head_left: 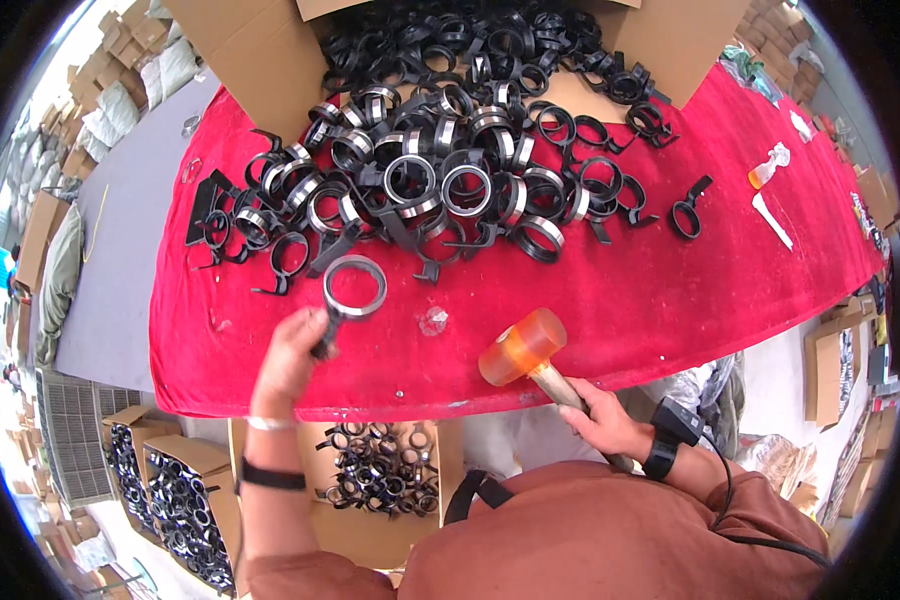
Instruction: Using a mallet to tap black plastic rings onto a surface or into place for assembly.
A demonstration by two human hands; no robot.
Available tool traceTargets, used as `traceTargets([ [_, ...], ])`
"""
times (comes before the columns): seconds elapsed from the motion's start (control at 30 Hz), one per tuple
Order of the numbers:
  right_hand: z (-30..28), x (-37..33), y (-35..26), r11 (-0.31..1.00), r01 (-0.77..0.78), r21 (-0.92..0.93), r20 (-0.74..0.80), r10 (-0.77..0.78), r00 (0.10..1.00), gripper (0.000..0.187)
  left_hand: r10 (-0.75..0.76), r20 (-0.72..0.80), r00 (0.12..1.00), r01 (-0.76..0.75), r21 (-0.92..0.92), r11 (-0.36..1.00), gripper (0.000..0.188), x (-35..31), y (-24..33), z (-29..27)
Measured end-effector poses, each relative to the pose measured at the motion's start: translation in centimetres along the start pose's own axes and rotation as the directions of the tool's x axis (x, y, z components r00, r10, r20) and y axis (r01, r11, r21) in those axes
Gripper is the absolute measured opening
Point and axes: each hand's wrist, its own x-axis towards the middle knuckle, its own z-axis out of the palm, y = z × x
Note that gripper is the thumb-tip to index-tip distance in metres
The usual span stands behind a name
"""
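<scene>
A black ring with a silver-coloured band and a short black handle (pixel 327 336) is held up by my left hand (pixel 292 355). The fingers are closed round the handle, and the ring stands out beyond them over the red cloth (pixel 620 300). In my right hand (pixel 610 425) is a mallet (pixel 523 346) with a translucent orange head and a wooden handle. Its head is above the cloth's near edge, apart from the ring. Beyond both hands spreads a heap of similar black rings (pixel 445 135), many with silver bands.
An open carton (pixel 255 60) at the back has more rings spilling from it. Below the table edge stands another carton (pixel 360 530) with rings inside, and filled cartons (pixel 185 455) are at lower left. A small bottle with orange liquid (pixel 757 177) and a white strip (pixel 772 222) lie far right.
</scene>
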Motion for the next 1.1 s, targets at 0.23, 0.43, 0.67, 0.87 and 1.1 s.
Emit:
traceTargets([
  [0.23, 0.3, -0.9, -0.3, 0.962, -0.104, 0.252, 0.145, 0.069, 0.987, 0.042, -0.04, -0.259, 0.965, 0.032, -0.038, 0.999, 0.031, -11.5, -12.3, 5.7],
  [0.43, 2.2, -1.4, -3.9, 0.988, 0.139, 0.063, 0.13, -0.147, 0.981, 0.049, 0.006, -0.337, 0.941, -0.033, -0.072, 0.997, 0.035, -12.2, -18.6, 7.4],
  [0.67, 7.1, -0.4, -6.6, 0.703, 0.691, -0.165, 0.086, -0.688, 0.721, 0.054, 0.157, -0.394, 0.905, -0.176, -0.013, 0.984, 0.037, -11.2, -19.3, 8.4],
  [0.87, 8.0, -0.4, -5.9, 0.78, 0.5, -0.376, 0.262, -0.428, 0.865, 0.053, 0.162, -0.33, 0.93, -0.175, -0.01, 0.985, 0.036, -11.7, -18.1, 8.0],
  [1.1, 8.2, 1.6, -14.4, 0.636, 0.734, -0.24, 0.128, -0.728, 0.673, 0.054, -0.043, -0.388, 0.921, -0.041, -0.205, 0.978, 0.036, -11.0, -15.5, 7.9],
])
